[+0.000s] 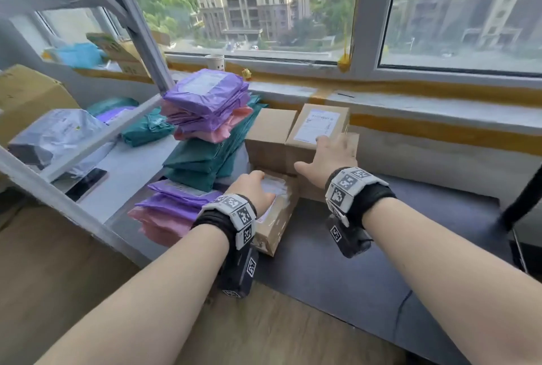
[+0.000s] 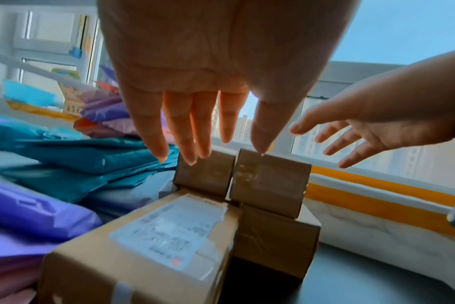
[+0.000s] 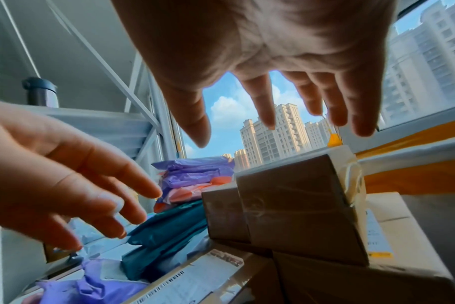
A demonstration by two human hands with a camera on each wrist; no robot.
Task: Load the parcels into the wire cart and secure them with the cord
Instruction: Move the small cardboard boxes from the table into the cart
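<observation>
Both hands are spread, fingers straight, gripping nothing: the left hand (image 1: 252, 188) hovers above a taped cardboard box (image 1: 275, 218) with a paper label, the right hand (image 1: 328, 159) above a labelled box (image 1: 318, 127) stacked behind it. Crinkled purple, pink and teal plastic mailers (image 1: 205, 118) are piled to the left on the grey counter (image 1: 366, 262), by the window sill (image 1: 440, 106).

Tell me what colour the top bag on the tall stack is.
Purple: the top bag carries a pale label, clearest in the head view.

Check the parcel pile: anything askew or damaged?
Nothing damaged. The near labelled box sits skewed to the two boxes behind, and the mailer bag stacks are loosely heaped. Left hand and right hand hover open, gripping nothing.
</observation>
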